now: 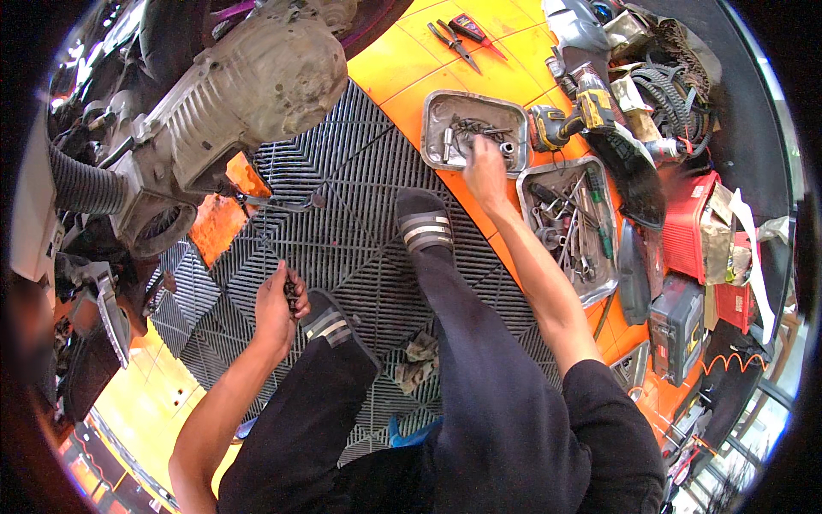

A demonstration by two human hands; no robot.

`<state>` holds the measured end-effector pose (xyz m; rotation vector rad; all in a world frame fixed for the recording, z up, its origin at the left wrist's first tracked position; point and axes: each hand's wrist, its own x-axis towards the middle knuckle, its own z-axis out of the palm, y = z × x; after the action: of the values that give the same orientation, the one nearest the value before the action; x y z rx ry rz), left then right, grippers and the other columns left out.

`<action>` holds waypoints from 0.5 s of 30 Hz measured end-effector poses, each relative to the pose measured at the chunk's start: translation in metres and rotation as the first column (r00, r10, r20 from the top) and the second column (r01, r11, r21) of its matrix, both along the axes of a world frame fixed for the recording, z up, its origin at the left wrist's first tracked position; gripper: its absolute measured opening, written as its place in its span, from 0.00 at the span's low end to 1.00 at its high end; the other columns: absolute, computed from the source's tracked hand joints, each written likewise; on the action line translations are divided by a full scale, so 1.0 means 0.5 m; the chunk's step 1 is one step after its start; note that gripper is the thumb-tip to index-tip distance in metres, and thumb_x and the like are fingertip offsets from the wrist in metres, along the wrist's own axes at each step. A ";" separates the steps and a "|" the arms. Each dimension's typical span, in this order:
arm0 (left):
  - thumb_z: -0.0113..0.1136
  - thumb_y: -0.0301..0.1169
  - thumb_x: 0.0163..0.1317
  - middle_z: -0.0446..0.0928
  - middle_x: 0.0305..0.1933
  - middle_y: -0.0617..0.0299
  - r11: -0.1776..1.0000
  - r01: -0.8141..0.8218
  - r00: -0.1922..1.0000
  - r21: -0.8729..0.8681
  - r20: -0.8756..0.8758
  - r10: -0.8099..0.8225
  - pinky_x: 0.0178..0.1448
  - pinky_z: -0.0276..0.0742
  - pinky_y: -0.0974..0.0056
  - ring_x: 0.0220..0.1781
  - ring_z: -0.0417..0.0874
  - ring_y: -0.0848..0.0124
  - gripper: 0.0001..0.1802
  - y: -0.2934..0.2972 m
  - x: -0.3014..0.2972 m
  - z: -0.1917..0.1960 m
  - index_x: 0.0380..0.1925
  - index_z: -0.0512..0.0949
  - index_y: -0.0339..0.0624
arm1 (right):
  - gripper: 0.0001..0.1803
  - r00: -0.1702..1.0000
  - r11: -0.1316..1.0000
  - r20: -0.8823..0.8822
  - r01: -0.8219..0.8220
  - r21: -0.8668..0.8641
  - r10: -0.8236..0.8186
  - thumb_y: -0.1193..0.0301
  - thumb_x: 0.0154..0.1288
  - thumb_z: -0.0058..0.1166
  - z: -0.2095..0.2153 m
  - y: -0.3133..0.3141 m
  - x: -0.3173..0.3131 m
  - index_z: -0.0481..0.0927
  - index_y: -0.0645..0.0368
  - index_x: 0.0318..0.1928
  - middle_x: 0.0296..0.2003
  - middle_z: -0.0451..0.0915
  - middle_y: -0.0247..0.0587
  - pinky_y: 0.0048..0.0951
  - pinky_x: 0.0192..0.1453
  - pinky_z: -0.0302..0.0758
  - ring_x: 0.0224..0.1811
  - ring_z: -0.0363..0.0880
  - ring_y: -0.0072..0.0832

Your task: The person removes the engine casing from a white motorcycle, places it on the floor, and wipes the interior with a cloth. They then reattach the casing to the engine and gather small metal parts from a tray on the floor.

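My left hand [276,310] is curled around several small dark bolts [292,295], above the grey slatted floor mat near my left foot. My right hand [486,174] reaches into the upper metal tray [432,116]. Its fingers are pinched together, and whatever sits between the tips is too small to make out. Dark bolts [479,127] lie in that tray just past the fingertips. A shiny cylindrical socket [448,144] is to their left, and a round metal piece [507,149] lies to the right of the fingers.
A second tray [606,283] holds wrenches and screwdrivers. Beside it are a yellow-black cordless drill [591,103], a red bin [689,227] and a grey case [676,330]. Pliers [454,44] lie on orange tiles. A dirty engine casing [257,81] overhangs upper left. A rag [417,363] lies between my legs.
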<state>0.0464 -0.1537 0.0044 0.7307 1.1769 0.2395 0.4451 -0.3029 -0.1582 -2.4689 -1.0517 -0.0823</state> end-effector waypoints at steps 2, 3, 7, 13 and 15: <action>0.47 0.46 0.78 0.69 0.27 0.64 1.000 -0.012 1.000 0.015 -0.017 0.012 0.27 0.63 0.68 0.23 0.67 0.75 0.19 -0.003 0.006 -0.002 0.33 0.68 0.43 | 0.13 0.974 0.975 -0.184 -0.091 0.201 0.129 0.75 0.60 0.62 0.024 0.011 -0.069 0.80 0.65 0.45 0.38 0.84 0.52 0.41 0.49 0.80 0.41 0.84 0.45; 0.47 0.45 0.78 0.72 0.30 0.63 0.999 0.007 1.000 0.031 -0.009 -0.007 0.31 0.70 0.66 0.28 0.73 0.73 0.18 0.001 -0.009 -0.011 0.36 0.70 0.43 | 0.12 0.907 0.969 -0.375 -0.114 0.221 0.192 0.74 0.60 0.63 0.052 0.027 -0.112 0.81 0.65 0.44 0.36 0.85 0.51 0.38 0.47 0.81 0.39 0.85 0.39; 0.46 0.48 0.78 0.77 0.35 0.60 1.000 -0.021 1.000 0.016 0.017 0.021 0.41 0.77 0.62 0.36 0.79 0.67 0.20 0.000 -0.007 -0.020 0.41 0.73 0.41 | 0.11 0.549 0.894 -0.705 -0.255 0.369 0.448 0.71 0.59 0.66 0.196 0.088 -0.244 0.83 0.66 0.37 0.32 0.86 0.50 0.35 0.43 0.81 0.35 0.86 0.33; 0.42 0.49 0.79 0.79 0.44 0.61 0.966 -0.259 0.963 0.002 0.084 0.258 0.56 0.77 0.57 0.49 0.80 0.64 0.23 0.017 0.067 0.037 0.47 0.75 0.40 | 0.12 0.461 0.634 -0.443 -0.459 0.622 0.769 0.74 0.55 0.68 0.319 0.190 -0.401 0.80 0.67 0.36 0.33 0.83 0.54 0.40 0.42 0.81 0.37 0.85 0.46; 0.44 0.49 0.79 0.79 0.44 0.62 0.965 -0.262 0.959 0.026 0.117 0.257 0.55 0.77 0.58 0.48 0.80 0.66 0.22 0.028 0.073 0.032 0.47 0.76 0.41 | 0.11 0.454 0.581 -0.381 -0.477 0.659 0.805 0.76 0.55 0.65 0.331 0.197 -0.433 0.79 0.68 0.37 0.36 0.82 0.56 0.44 0.46 0.80 0.42 0.83 0.51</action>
<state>0.0830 -0.1397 0.0205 0.5894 1.1608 0.5198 0.2284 -0.2042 0.0074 -1.2851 -1.3726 0.6734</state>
